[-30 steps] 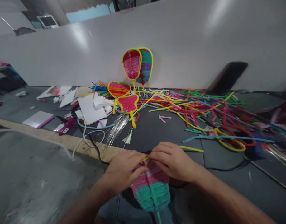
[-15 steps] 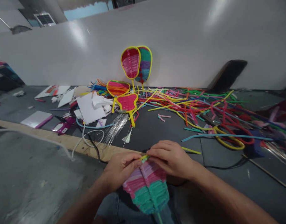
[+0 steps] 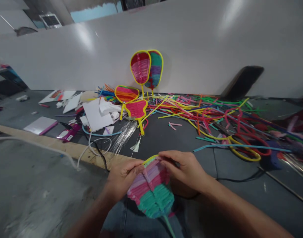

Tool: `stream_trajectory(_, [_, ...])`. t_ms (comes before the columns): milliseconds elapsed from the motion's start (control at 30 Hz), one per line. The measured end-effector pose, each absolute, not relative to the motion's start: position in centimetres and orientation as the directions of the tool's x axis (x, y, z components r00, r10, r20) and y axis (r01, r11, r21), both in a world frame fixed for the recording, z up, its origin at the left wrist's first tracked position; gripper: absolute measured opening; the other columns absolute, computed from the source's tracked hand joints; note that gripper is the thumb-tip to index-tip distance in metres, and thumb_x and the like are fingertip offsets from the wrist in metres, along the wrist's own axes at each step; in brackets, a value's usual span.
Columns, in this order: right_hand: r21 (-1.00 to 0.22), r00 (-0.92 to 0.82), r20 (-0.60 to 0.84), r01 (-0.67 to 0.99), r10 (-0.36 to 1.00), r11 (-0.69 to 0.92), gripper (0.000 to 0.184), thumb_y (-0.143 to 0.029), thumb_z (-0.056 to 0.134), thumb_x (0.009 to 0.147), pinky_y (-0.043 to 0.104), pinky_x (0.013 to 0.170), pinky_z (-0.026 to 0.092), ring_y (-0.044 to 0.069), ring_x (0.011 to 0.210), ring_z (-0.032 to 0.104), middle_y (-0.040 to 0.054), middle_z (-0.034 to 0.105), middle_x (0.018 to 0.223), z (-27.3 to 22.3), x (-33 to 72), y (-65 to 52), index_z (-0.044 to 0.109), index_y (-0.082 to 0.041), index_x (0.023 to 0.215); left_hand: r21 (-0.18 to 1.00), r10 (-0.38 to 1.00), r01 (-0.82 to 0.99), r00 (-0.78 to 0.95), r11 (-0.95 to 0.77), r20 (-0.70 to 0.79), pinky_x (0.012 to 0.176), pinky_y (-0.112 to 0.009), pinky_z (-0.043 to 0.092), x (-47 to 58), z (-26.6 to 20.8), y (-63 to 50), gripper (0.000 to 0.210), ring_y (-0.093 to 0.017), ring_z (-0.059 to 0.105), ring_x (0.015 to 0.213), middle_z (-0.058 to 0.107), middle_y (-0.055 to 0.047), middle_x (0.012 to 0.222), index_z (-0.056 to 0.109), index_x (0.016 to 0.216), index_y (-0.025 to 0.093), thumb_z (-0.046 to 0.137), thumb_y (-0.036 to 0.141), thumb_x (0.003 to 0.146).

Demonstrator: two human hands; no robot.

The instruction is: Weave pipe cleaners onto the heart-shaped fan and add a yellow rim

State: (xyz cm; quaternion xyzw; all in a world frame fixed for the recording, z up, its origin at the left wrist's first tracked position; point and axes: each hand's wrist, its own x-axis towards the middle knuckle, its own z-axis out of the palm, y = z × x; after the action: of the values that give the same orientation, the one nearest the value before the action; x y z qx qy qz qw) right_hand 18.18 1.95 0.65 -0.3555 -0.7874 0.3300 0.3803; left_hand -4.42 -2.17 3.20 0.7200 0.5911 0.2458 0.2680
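A fan of wound pipe cleaners, banded in lilac, pink and green, is held between my hands above my lap, its thin green stem pointing down toward me. Along its far rim runs a yellow pipe cleaner. My left hand pinches the left part of that rim, thumb on top. My right hand is closed on the right part, its fingertips at the end of the visible yellow strip. What lies under the right fingers is hidden.
Finished fans lean on the white board, and others lie on the dark table. Many loose pipe cleaners spread rightward near yellow-handled scissors. A phone leans at back right. White papers and a cable are left.
The fan has tilted and shifted slightly left and up. My hands have moved apart along its rim, so more of the yellow pipe cleaner shows between them.
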Motion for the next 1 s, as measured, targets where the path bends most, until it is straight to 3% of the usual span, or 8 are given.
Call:
stream_trajectory(133, [-0.874,-0.390,0.266,0.289,0.882,0.391,0.024,-0.027,0.057,0.085,0.028,0.075,0.057,0.017,0.083,0.070,0.0019,0.073,0.097,0.4,17.8,1.9,0.068,-0.025,0.106,0.651,0.993,0.750,0.067,-0.115,0.099,0.064,-0.024,0.051,-4.8,3.2,-2.6,0.020,-0.017,0.068,0.074,0.075,0.001,0.080,0.073,0.084,0.026,0.057,0.036,0.082])
stream_trajectory(300, [-0.900,-0.353,0.226,0.280,0.908,0.333,0.023,-0.025,0.053,0.087,0.030,0.077,0.056,0.017,0.084,0.069,0.0023,0.073,0.097,0.8,16.3,0.9,0.068,-0.024,0.104,0.715,0.991,0.690,0.032,-0.116,0.130,0.067,-0.024,0.053,-5.3,3.4,-3.5,0.018,-0.017,0.069,0.075,0.075,0.001,0.083,0.073,0.085,0.025,0.058,0.032,0.081])
stream_trajectory(433, [-0.933,-0.278,0.198,0.241,0.940,0.268,0.032,-0.024,0.049,0.087,0.036,0.090,0.052,0.019,0.101,0.065,0.0061,0.068,0.114,-0.2,15.3,-1.5,0.062,-0.022,0.117,0.756,0.988,0.640,0.028,-0.135,0.153,0.068,-0.024,0.054,-6.1,3.2,-4.2,0.018,-0.016,0.069,0.074,0.076,0.000,0.084,0.074,0.087,0.024,0.058,0.031,0.081])
stream_trajectory(633, [-0.986,-0.145,0.107,0.115,0.984,0.124,0.045,-0.038,0.044,0.091,0.041,0.103,0.040,0.020,0.119,0.053,0.0096,0.056,0.130,-2.3,13.6,-5.9,0.049,-0.020,0.132,0.824,0.992,0.557,0.001,-0.105,0.125,0.067,-0.025,0.054,-7.3,2.3,-5.0,0.017,-0.017,0.068,0.072,0.076,0.000,0.082,0.074,0.085,0.022,0.059,0.031,0.080])
stream_trajectory(733, [-0.998,-0.148,0.047,0.024,0.988,0.051,0.045,-0.043,0.046,0.090,0.039,0.097,0.046,0.021,0.109,0.059,0.0093,0.062,0.122,-2.5,12.9,-7.3,0.052,-0.021,0.129,0.844,0.994,0.529,-0.017,-0.084,0.109,0.067,-0.026,0.054,-7.7,2.1,-5.1,0.018,-0.018,0.068,0.073,0.076,0.000,0.083,0.073,0.085,0.022,0.060,0.032,0.079])
stream_trajectory(833, [-0.993,-0.269,-0.085,-0.056,0.959,-0.104,0.038,-0.046,0.050,0.088,0.035,0.085,0.051,0.020,0.092,0.063,0.0060,0.068,0.103,-2.3,13.0,-8.0,0.062,-0.021,0.113,0.869,0.997,0.489,0.036,-0.081,0.073,0.065,-0.025,0.052,-8.1,2.0,-5.0,0.021,-0.018,0.067,0.071,0.075,-0.001,0.081,0.073,0.086,0.021,0.059,0.035,0.080])
stream_trajectory(1000, [-0.946,-0.480,-0.254,-0.059,0.840,-0.320,0.036,-0.049,0.059,0.081,0.027,0.064,0.049,0.014,0.066,0.059,0.0016,0.065,0.078,-2.5,13.9,-8.5,0.067,-0.017,0.095,0.877,0.976,0.458,0.212,-0.143,0.049,0.072,-0.025,0.050,-8.5,2.0,-4.4,0.023,-0.017,0.066,0.078,0.074,0.000,0.088,0.073,0.084,0.021,0.056,0.036,0.083])
